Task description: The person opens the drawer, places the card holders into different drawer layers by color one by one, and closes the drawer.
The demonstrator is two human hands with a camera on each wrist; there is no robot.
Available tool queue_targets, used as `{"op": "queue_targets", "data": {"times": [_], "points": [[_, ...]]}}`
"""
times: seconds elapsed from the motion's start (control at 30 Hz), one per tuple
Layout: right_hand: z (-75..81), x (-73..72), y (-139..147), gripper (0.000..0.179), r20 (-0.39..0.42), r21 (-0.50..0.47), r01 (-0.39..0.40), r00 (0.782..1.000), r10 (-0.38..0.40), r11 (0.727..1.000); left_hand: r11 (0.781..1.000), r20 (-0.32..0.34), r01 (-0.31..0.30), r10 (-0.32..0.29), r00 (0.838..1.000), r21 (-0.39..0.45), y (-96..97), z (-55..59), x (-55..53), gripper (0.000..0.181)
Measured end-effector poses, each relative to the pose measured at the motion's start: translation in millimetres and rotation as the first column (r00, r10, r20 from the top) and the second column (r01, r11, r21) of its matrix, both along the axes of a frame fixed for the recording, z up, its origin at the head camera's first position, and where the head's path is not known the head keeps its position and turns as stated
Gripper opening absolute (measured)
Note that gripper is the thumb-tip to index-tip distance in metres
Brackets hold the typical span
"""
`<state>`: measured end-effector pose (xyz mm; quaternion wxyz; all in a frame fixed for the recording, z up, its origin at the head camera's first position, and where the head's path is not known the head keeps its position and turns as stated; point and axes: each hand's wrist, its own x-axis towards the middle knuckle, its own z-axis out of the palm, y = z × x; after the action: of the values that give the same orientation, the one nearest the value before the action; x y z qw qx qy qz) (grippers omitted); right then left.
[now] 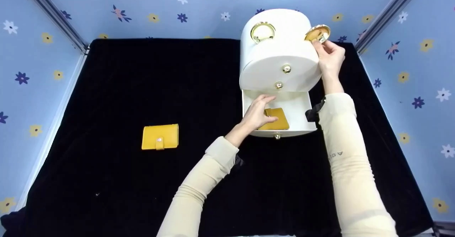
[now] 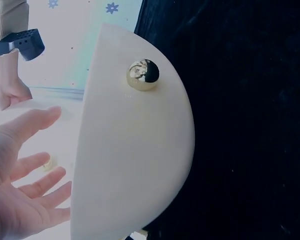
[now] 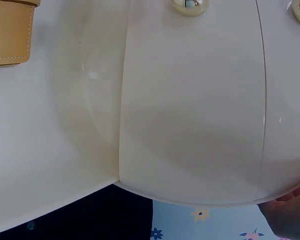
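A white rounded cabinet [image 1: 280, 73] with gold ball knobs stands at the back right, its bottom drawer [image 1: 300, 114] pulled out. Inside that drawer lies a mustard-yellow wallet [image 1: 280, 119], partly covered by my left hand [image 1: 254, 116]. The left fingers are spread apart over it, thumb extended; the left wrist view shows this hand behind the drawer front [image 2: 135, 145]. Up at the cabinet's right side, my right hand [image 1: 330, 57] grips a gold ring-shaped handle [image 1: 317, 33], thumb on its lower edge. Its curled fingers are partly hidden at the cabinet edge in the right wrist view.
A second yellow wallet [image 1: 160, 137] with a snap strap lies on the black cloth [image 1: 124, 87] to the left. Another gold ring [image 1: 263, 32] sits on the cabinet's top left. Blue flowered walls [image 1: 202, 9] enclose the back and sides.
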<state>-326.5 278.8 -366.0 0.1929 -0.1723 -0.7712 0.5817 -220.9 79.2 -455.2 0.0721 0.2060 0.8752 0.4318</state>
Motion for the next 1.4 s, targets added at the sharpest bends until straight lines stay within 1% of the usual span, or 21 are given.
{"op": "queue_targets", "data": {"times": [0.2,0.4,0.5,0.63,0.7,0.8,0.93,1.17,1.4], "points": [[0.3,0.2,0.8,0.028,-0.015,-0.014,-0.004,1.000,0.003,1.000,1.000,-0.029,-0.008,0.009,1.000,0.022,-9.9,4.7,3.4,0.056],[-0.2,0.3,-0.4,0.028,-0.010,-0.009,-0.005,1.000,0.005,1.000,0.999,-0.061,-0.009,0.012,0.998,0.054,-23.8,7.7,6.8,0.049],[-0.5,-0.2,-0.1,0.028,-0.015,-0.007,-0.005,1.000,0.005,1.000,0.998,-0.104,-0.006,0.012,0.995,0.058,-31.9,7.8,8.1,0.044],[-0.6,-0.2,0.2,0.028,-0.020,-0.008,-0.007,1.000,0.007,1.000,0.998,-0.179,-0.009,0.020,0.984,0.063,-44.0,6.9,10.8,0.037],[-0.6,0.1,0.1,0.028,-0.022,-0.014,-0.008,1.000,0.008,1.000,0.998,-0.199,-0.012,0.025,0.980,0.064,-49.9,5.9,13.0,0.035],[-0.5,0.8,-0.1,0.028,-0.019,-0.006,-0.007,1.000,0.007,1.000,0.998,-0.207,-0.022,0.032,0.978,0.053,-58.9,4.2,16.7,0.034],[0.0,1.5,-0.2,0.028,-0.007,0.021,0.001,1.000,-0.001,1.000,0.999,-0.199,-0.043,0.047,0.979,0.027,-70.7,1.8,21.5,0.035],[-0.4,1.2,0.0,0.029,-0.001,0.013,0.000,1.000,0.000,1.000,0.997,-0.186,-0.081,0.080,0.979,0.004,-92.4,-4.9,30.3,0.036],[-0.5,0.7,-0.4,0.029,-0.010,0.014,-0.001,1.000,0.001,1.000,0.992,-0.194,-0.117,0.105,0.975,-0.054,-116.0,-12.7,37.6,0.038]]}}
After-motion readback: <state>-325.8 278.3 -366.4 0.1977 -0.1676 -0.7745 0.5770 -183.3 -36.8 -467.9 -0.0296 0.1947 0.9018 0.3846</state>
